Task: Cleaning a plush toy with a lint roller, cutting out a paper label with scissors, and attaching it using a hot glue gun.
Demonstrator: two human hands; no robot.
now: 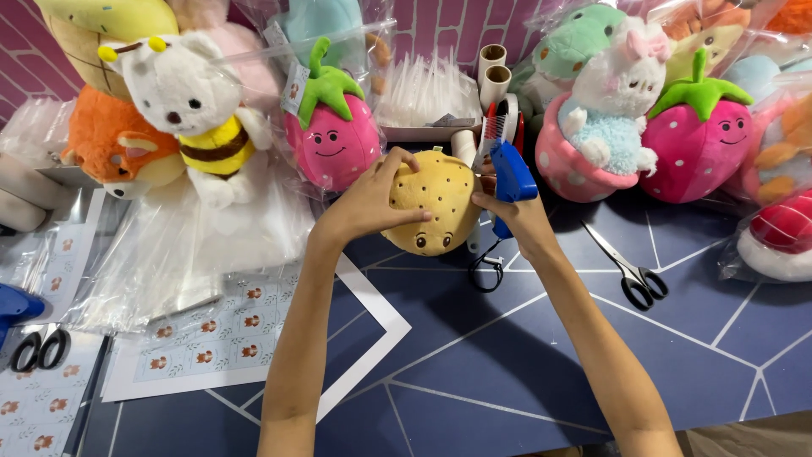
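Holding: the left hand (365, 203) clasps a round yellow plush (433, 203) from its left side, fingers spread over the top, thumb below.
Right hand: the right hand (518, 218) is wrapped around the handle of a blue tagging gun (510, 173), whose nose touches the plush's right edge.
Plush place: raised just above the dark blue table (524, 355), near its far side, in front of the row of toys.
Plush facing: its stitched face is low on the body and looks toward the camera and slightly down; the top points away. The body is nearly round, so no long axis can be told.
Gun axis: upright, handle down, head up and leaning left toward the plush.
Clear bags: a loose stack of transparent bags (182, 254) lies left of the plush; most toys behind are wrapped in clear film.
Sticker sheets: white rectangular sheets of small orange-and-green labels (211, 334) lie flat at the left front.
Toys: a pink strawberry plush (331, 140) behind the left hand, a white bear in a bee suit (199, 106) further left.
Tools: black-handled scissors (630, 272) lie on the table right of the right forearm.
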